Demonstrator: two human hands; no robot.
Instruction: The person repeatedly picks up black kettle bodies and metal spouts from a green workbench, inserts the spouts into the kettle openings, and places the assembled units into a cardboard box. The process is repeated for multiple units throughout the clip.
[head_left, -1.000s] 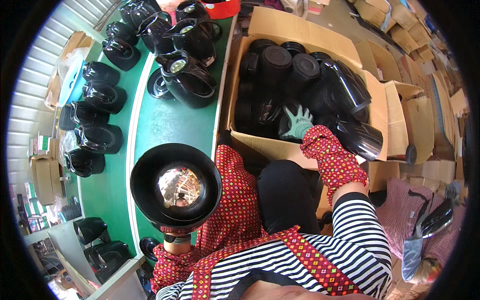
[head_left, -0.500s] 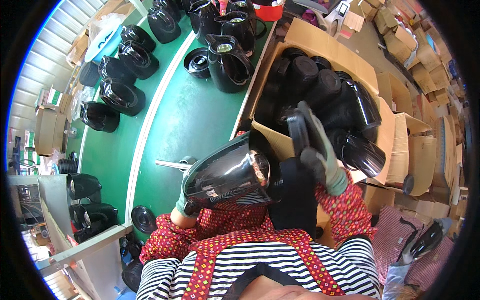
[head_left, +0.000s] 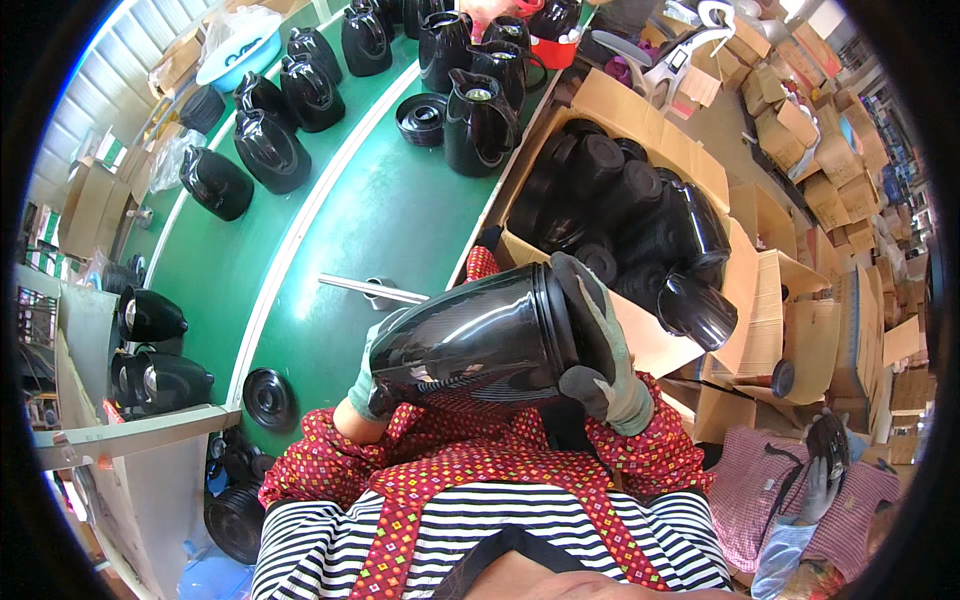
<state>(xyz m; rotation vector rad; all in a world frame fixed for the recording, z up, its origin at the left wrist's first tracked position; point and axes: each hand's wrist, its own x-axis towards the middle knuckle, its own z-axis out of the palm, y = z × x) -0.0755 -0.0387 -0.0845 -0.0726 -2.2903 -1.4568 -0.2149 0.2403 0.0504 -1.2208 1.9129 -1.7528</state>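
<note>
A glossy black vacuum jug lies on its side in front of my chest. My left hand, in a green-grey glove, grips its left end; the fingers are partly hidden behind the jug. At the right end, my gloved right hand clasps a black round base, fingers over the top and thumb below. The base sits against the jug's end; I cannot tell whether it is fastened. Just beyond the jug, a metal bar with a ring rests on the green table.
Several black jugs stand across the table, near a black round part. Another black disc lies near the left edge. To the right, an open carton holds black parts. A co-worker's gloved hand holds a black object.
My right hand has come left from over the carton, bringing the black base against the jug's end. The jug's right end, which showed an opening, is now covered.
</note>
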